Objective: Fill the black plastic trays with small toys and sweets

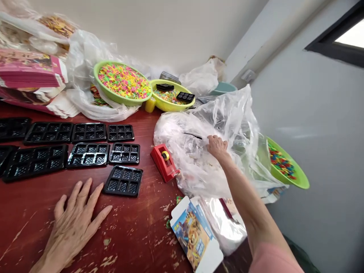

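My left hand (78, 220) lies on the red table with its fingers spread, holding nothing. Just beyond its fingertips is a black plastic tray (123, 181) with small square compartments. More black trays (88, 154) stand in two rows behind it. At the right, my right hand (217, 147) reaches over a large clear plastic bag (199, 167), its fingers curled closed on the crumpled film. A thin black edge (193, 135) shows in the bag beside the fingers; the rest of it is hidden. A red tape dispenser (165, 163) rests against the bag's left side.
Green basins of small colourful plastic pieces stand at the back (122, 100) and right (301, 182). A yellow-green basin (170, 108) holds more pieces and two black trays. A printed flat box (193, 235) lies at the front edge. Pink printed boxes (28, 72) are stacked at left.
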Action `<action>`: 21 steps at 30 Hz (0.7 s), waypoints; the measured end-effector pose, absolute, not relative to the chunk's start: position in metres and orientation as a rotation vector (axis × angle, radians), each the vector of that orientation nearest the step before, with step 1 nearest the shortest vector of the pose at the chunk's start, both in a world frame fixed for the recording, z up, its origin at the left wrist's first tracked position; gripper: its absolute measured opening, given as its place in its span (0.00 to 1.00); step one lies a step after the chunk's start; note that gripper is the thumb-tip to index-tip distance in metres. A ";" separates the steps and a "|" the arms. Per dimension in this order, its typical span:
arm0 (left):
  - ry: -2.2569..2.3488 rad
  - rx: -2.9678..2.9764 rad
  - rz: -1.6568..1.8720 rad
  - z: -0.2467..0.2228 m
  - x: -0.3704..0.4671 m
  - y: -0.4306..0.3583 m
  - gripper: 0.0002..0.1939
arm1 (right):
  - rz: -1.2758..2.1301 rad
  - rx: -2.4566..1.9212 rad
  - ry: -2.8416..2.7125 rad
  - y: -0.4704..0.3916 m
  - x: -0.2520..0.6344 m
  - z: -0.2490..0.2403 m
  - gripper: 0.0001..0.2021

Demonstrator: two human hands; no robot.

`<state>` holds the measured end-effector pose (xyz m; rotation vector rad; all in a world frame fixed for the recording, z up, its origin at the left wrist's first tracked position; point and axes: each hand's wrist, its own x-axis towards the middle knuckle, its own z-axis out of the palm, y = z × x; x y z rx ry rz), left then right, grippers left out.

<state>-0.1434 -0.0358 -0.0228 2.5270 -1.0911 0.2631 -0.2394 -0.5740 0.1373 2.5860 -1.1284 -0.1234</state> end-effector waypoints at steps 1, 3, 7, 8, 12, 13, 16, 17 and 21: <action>-1.104 2.527 0.249 -0.024 -0.143 -0.035 0.37 | -0.082 2.560 -1.150 -0.573 -0.245 0.141 0.22; -1.129 2.531 0.219 -0.027 -0.142 -0.033 0.37 | 0.041 2.571 -1.121 -0.569 -0.252 0.148 0.28; -1.166 2.540 0.186 -0.033 -0.139 -0.028 0.35 | 0.161 2.841 -0.780 -0.554 -0.240 0.152 0.31; -1.170 2.541 0.183 -0.034 -0.139 -0.027 0.35 | 0.148 2.900 -0.727 -0.550 -0.233 0.149 0.29; -1.138 2.539 0.221 -0.026 -0.141 -0.030 0.37 | 0.094 2.987 -0.821 -0.546 -0.194 0.137 0.29; -1.126 2.534 0.227 -0.023 -0.142 -0.031 0.38 | 0.069 2.990 -0.865 -0.548 -0.185 0.135 0.29; -1.112 2.522 0.212 -0.014 -0.143 -0.035 0.39 | -0.079 2.967 -0.937 -0.554 -0.171 0.135 0.26; -1.105 2.523 0.213 -0.013 -0.143 -0.035 0.40 | -0.151 2.956 -0.937 -0.555 -0.170 0.136 0.25; -1.096 2.534 0.229 -0.017 -0.141 -0.036 0.40 | -0.375 2.885 -0.890 -0.555 -0.174 0.137 0.31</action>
